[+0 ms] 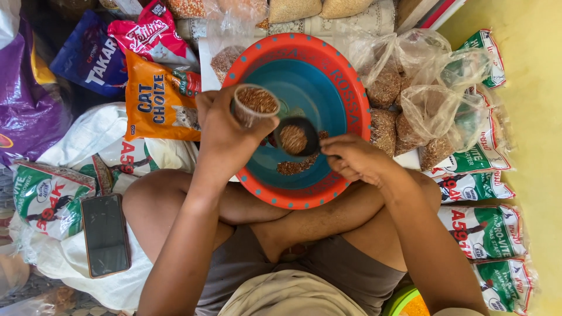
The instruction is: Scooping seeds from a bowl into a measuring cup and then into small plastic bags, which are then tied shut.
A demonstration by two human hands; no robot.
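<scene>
My left hand holds a small clear plastic cup filled with reddish-brown grain over a round basin that is blue inside with an orange rim. My right hand grips the handle of a dark scoop heaped with the same grain, just right of the cup and inside the basin. A small pile of loose grain lies on the basin floor beneath the scoop. The basin rests against my crossed legs.
Several clear plastic bags of grain sit right of the basin. Green-and-white feed packets line the right side. An orange pet-food bag, other coloured bags and white sacks lie left. A dark phone rests by my left knee.
</scene>
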